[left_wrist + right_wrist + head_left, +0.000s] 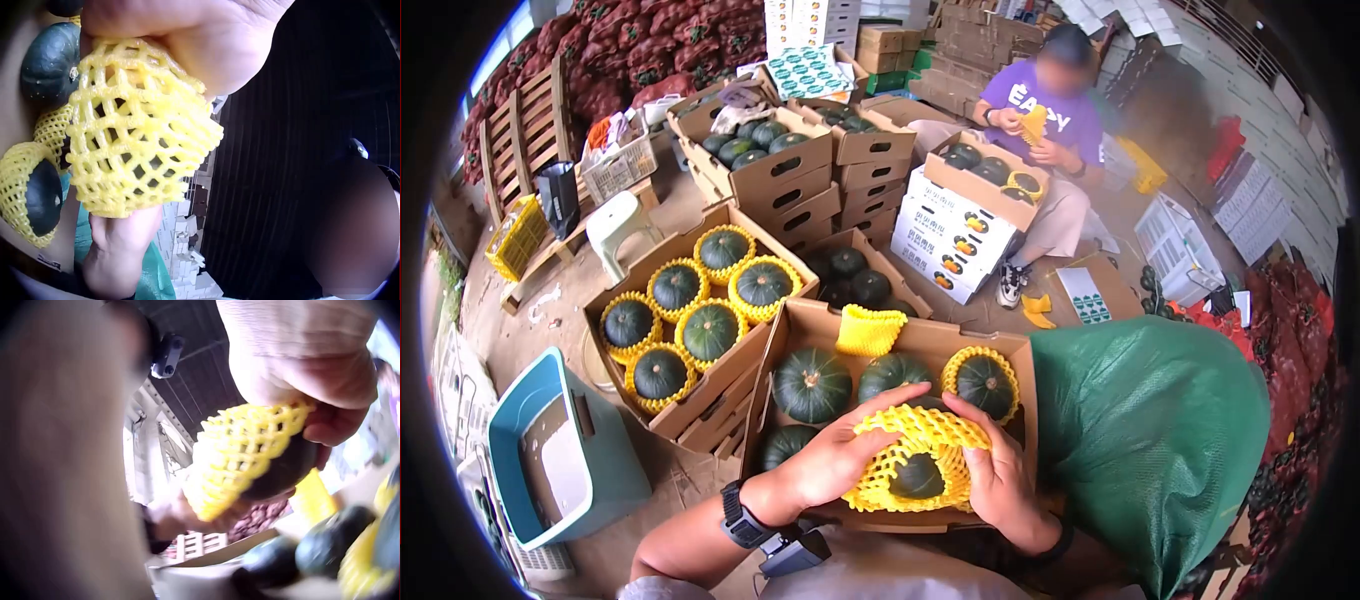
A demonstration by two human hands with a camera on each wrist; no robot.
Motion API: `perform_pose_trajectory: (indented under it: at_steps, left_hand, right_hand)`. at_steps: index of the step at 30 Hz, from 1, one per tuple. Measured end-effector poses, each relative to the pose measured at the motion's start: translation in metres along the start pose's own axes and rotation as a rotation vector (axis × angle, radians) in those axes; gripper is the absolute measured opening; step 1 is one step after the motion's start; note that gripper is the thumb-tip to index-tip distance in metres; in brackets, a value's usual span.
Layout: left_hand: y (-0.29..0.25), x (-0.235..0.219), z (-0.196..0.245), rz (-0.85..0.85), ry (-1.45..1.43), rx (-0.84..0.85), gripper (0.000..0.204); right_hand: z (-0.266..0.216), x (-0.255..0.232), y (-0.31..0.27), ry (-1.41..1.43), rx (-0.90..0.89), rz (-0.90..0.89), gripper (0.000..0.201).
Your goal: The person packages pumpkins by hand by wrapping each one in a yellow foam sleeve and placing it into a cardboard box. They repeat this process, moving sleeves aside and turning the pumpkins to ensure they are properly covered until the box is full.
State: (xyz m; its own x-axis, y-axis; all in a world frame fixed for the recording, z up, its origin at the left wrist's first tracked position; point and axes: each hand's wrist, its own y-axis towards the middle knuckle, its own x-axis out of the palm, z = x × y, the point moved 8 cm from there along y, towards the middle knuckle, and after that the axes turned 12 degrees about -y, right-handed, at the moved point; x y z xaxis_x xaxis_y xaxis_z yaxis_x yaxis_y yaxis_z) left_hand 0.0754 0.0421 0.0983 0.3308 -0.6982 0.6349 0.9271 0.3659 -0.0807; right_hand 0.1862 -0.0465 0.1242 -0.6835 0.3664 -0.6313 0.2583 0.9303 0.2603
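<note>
Both hands hold a dark green squash above the near cardboard box, with a yellow foam net around much of it. My left hand grips its left side and my right hand its right. In the left wrist view the net hides most of the squash, with the left hand against it. Dark skin of the squash shows beneath the right hand in the right wrist view. A folded yellow net lies at the box's far edge, beyond bare squashes.
A netted squash sits at the box's right. Left of it stands a box of netted squashes, with a blue tub nearer. A green sack stands on the right. A seated person holds a yellow net beyond.
</note>
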Motion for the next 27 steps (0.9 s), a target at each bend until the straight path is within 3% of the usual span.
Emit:
perform_pose_trajectory:
  at_steps: [1,2,4,6,8,10,11,12,14,15,18,19,23,26,27]
  left_hand:
    - [0.003,0.006,0.005,-0.055,-0.146,-0.002,0.048]
    - [0.008,0.001,0.004,-0.004,-0.123,0.011,0.049]
    - [0.010,0.000,0.004,0.028,-0.141,0.031,0.049]
    - [0.012,0.005,0.009,0.061,-0.128,0.135,0.051]
    - [0.013,0.003,0.009,0.111,-0.070,0.253,0.053]
    - [0.014,-0.008,0.009,0.185,0.048,0.384,0.056]
    - [0.013,-0.011,0.008,0.224,0.289,0.301,0.060]
    - [0.015,-0.004,0.003,0.088,0.387,0.190,0.064]
    - [0.014,0.009,-0.005,0.031,0.326,0.067,0.068]
    - [0.010,0.013,0.002,0.096,0.315,0.154,0.062]
    - [0.002,0.002,0.016,0.297,0.253,0.322,0.066]
    - [-0.001,-0.004,0.019,0.375,0.188,0.376,0.060]
    - [-0.002,-0.025,-0.008,0.286,-0.093,0.317,0.053]
    - [-0.012,-0.011,0.001,0.086,0.054,0.465,0.070]
    - [-0.014,-0.003,0.002,0.007,0.002,0.431,0.084]
  right_hand:
    - [0.003,-0.011,0.006,0.059,0.036,0.152,0.028]
    - [0.004,-0.020,0.008,0.052,0.046,0.238,0.027]
    - [0.029,-0.015,0.004,0.168,0.195,0.262,0.027]
    - [0.051,0.004,0.000,0.660,0.356,0.322,0.025]
    - [0.046,0.033,0.000,1.256,0.604,0.130,0.033]
    - [0.030,0.026,-0.006,1.318,0.451,0.167,0.042]
    - [0.015,0.007,0.000,1.156,0.193,0.164,0.046]
    - [0.007,-0.013,0.003,0.911,-0.146,0.183,0.048]
    - [0.007,-0.036,-0.003,0.523,-0.272,0.398,0.038]
    - [0.003,-0.036,0.003,0.388,-0.031,0.440,0.025]
    - [0.010,0.007,0.013,0.702,0.198,0.040,0.059]
    - [0.015,0.008,0.010,0.584,0.134,0.062,0.069]
    - [0.014,0.012,0.002,0.699,0.114,0.129,0.068]
    - [0.010,0.015,0.004,0.970,0.169,0.122,0.070]
    - [0.007,0.016,0.006,0.949,0.166,0.100,0.077]
